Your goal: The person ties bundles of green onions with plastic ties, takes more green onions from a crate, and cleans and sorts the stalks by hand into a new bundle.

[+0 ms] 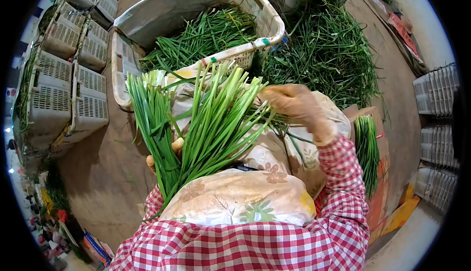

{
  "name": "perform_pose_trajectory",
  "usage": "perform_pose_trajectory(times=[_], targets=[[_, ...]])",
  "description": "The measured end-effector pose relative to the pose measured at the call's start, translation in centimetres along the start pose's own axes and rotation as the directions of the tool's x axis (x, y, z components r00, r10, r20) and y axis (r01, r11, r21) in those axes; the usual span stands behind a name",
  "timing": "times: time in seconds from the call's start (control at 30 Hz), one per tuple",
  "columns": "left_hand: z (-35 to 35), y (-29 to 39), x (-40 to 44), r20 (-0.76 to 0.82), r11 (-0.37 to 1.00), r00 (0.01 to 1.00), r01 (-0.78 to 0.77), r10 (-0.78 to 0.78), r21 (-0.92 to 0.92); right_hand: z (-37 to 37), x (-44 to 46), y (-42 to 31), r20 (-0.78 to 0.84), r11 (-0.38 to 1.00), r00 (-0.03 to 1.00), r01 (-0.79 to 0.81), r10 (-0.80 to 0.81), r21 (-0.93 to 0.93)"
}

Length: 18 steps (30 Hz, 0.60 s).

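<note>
A fanned bundle of garlic chives (216, 124) lies across my lap, pale stem ends pointing up and away. My left hand (171, 148) is closed around its left side; two fingertips show and the leaves hide the rest. Beside the stem ends on the right is my right hand (297, 106), smeared by motion. Its fingers look bent, but whether they grip anything is unclear. A few thin loose blades (292, 136) hang just below that hand. Under the bundle, a flowered apron (240, 192) covers my lap.
A white plastic crate (120, 70) holding more green chives stands in front. To its right is a large heap of loose leaves (319, 50). A neat chive bundle (366, 153) lies on cardboard at my right. Stacked crates (51, 82) line the left; more crates (436, 141) stand far right.
</note>
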<state>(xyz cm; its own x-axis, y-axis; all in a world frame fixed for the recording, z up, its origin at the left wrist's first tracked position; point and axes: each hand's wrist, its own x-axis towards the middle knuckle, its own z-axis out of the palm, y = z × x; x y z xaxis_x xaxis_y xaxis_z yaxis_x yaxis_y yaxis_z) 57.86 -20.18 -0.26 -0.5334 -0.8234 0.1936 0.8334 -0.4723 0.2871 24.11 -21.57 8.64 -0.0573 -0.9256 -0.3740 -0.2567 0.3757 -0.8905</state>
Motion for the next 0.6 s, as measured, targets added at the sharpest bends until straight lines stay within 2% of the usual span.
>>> perform_pose_trajectory(times=[0.03, 0.07, 0.13, 0.17, 0.23, 0.27, 0.3, 0.33, 0.37, 0.4, 0.43, 0.5, 0.53, 0.57, 0.6], targets=[[0.0, -0.1, 0.2, 0.015, 0.999, 1.0, -0.003, 0.004, -0.046, 1.1, 0.2, -0.9, 0.034, 0.987, 0.997, -0.068, 0.074, -0.144], [-0.5, -0.2, 0.1, 0.041, 1.0, 0.999, -0.017, 0.018, -0.009, 1.9, 0.8, -0.3, 0.035, 0.988, 0.997, -0.067, 0.073, -0.142], [-0.6, 0.0, 0.1, 0.071, 0.999, 0.997, -0.037, 0.035, 0.029, 3.0, 2.3, 1.6, 0.163, 0.973, 0.983, -0.113, 0.08, 0.203], [-0.2, 0.1, 0.0, 0.031, 1.0, 0.999, -0.022, 0.021, 0.017, 2.9, 2.3, 1.5, 0.165, 0.974, 0.983, -0.11, 0.078, 0.2], [0.3, -0.1, 0.1, -0.009, 1.0, 1.0, -0.01, 0.01, 0.002, 2.5, 1.8, 1.7, 0.178, 0.889, 0.981, -0.012, -0.079, 0.459], [0.5, -0.5, 0.4, 0.02, 0.997, 0.998, -0.056, 0.057, -0.045, 1.9, 1.9, 2.2, 0.142, 0.933, 0.989, -0.014, -0.04, 0.359], [0.4, -0.3, 0.3, 0.032, 0.994, 0.996, -0.079, 0.081, -0.07, 0.8, 2.0, 2.9, -0.09, 0.976, 0.981, 0.183, -0.173, 0.118], [0.2, -0.1, 0.2, 0.045, 0.99, 0.993, -0.101, 0.105, -0.096, -0.9, 2.4, 3.5, -0.272, 0.935, 0.897, 0.313, -0.349, -0.165], [-0.5, 1.0, -0.7, 0.02, 0.998, 1.0, 0.013, -0.014, 0.061, -3.4, 3.0, 4.0, -0.471, 0.832, 0.687, 0.436, -0.553, -0.342], [-1.2, 1.4, -1.3, -0.002, 0.988, 0.997, 0.071, -0.071, 0.138, -6.4, 2.3, 2.4, -0.571, 0.772, 0.533, 0.31, -0.625, -0.556], [-2.0, 1.7, -1.8, -0.024, 0.969, 0.991, 0.13, -0.128, 0.211, -10.2, 2.3, 3.0, -0.521, 0.571, 0.401, 0.007, -0.754, -0.821], [-2.8, 1.4, -1.8, -0.007, 0.978, 0.997, 0.082, -0.083, 0.192, -12.1, 1.4, 1.5, -0.476, 0.391, 0.207, -0.345, -0.855, -0.853], [-3.0, 1.3, -1.7, 0.001, 0.98, 0.998, 0.067, -0.068, 0.185, -11.7, 0.7, 1.6, -0.469, 0.337, 0.343, -0.38, -0.814, -0.861], [-2.1, 1.0, -1.0, 0.023, 0.99, 0.996, 0.08, -0.083, 0.114, -9.6, 0.2, 1.4, -0.515, 0.515, 0.479, -0.145, -0.711, -0.845], [-0.9, 0.5, -0.2, 0.03, 0.993, 0.996, 0.087, -0.089, 0.076, -8.3, 0.8, 2.5, -0.371, 0.657, 0.649, 0.271, -0.665, -0.703]])
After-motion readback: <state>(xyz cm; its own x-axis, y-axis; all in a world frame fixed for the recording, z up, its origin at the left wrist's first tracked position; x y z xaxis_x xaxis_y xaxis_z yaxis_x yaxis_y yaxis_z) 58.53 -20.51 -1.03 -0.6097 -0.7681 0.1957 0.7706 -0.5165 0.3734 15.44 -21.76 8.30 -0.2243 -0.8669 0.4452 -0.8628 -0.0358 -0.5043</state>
